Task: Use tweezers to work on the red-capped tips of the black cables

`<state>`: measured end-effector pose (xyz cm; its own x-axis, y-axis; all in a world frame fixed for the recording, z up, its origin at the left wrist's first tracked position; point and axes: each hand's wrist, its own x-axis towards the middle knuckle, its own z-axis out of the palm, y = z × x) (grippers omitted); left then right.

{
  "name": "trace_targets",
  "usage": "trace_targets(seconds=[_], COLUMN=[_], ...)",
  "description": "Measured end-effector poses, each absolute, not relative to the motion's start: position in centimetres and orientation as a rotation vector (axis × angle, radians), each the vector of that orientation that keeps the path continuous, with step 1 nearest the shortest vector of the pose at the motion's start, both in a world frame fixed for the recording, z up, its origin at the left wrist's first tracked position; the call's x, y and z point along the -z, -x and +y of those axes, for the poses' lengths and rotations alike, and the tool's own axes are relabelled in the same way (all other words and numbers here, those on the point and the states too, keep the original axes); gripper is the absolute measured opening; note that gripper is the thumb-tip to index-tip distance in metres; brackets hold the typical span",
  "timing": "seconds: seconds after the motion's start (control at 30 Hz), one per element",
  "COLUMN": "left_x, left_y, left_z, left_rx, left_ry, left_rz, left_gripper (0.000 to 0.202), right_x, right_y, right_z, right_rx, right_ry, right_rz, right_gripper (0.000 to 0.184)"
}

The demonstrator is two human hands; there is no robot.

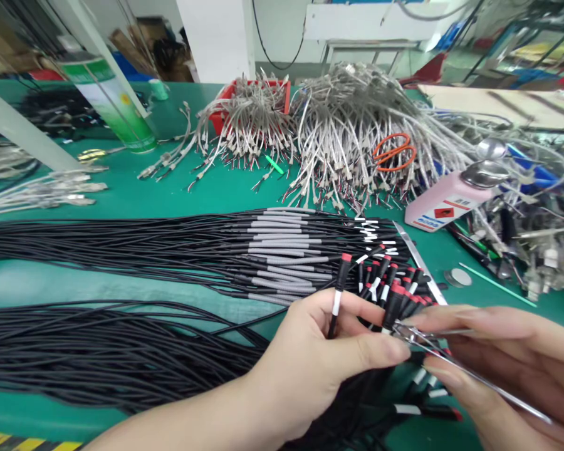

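Observation:
My left hand [305, 363] is closed, pinching a black cable end [393, 304] with a red tip between thumb and forefinger. A second red-tipped cable [341, 282] with a white band sticks up out of the same hand. In my right hand [502, 357] are small silver nail clippers [432, 343], their jaws against the pinched cable end. The fingers partly cover the clippers, and whether the jaws bite into anything cannot be made out. Behind and below the hands cluster several more red-tipped cable ends [378, 269] with white bands.
Black cables [122, 241] with grey ribbed sleeves [286, 254] run across the green table [169, 194]. Another black bundle [98, 357] lies nearer. A steel ruler [420, 263], a pink bottle [444, 199], a red bin [219, 119] and heaped white cables [352, 119] stand beyond.

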<state>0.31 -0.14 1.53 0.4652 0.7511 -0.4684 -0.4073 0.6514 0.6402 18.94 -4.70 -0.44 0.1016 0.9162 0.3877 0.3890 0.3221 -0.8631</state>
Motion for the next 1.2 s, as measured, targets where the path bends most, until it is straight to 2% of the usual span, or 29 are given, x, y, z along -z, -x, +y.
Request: trace_targets(seconds=[0.43, 0.57, 0.8, 0.97, 1.2], left_x=[-1.3, -0.8, -0.8, -1.2, -1.0], left_y=[-0.5, -0.6, -0.4, -0.4, -0.5], left_z=[-0.3, -0.2, -0.1, -0.1, -0.1], left_rx=[-0.729, -0.751, -0.747, -0.807, -0.825], left_ry=[-0.512, -0.57, -0.744, -0.637, -0.592], left_rz=[0.809, 0.833, 0.817, 0.776, 0.735], left_gripper=[0.032, 0.018, 0.019, 0.03, 0.027], right_x=[0.0, -0.4, -0.8, -0.9, -0.1], right_y=[-18.9, -18.6, -18.6, -17.8, -17.9], right_z=[-4.6, -4.3, -3.6, -3.5, -3.7], right_rx=[-0.564, -0.557, -0.548, -0.632, -0.638], right_ry=[1.202, 1.288, 1.344, 1.299, 1.192], right_rz=[-1.587, -1.392, -1.337, -1.361, -1.44], right_gripper=[0.038, 0.036, 0.037, 0.039, 0.033])
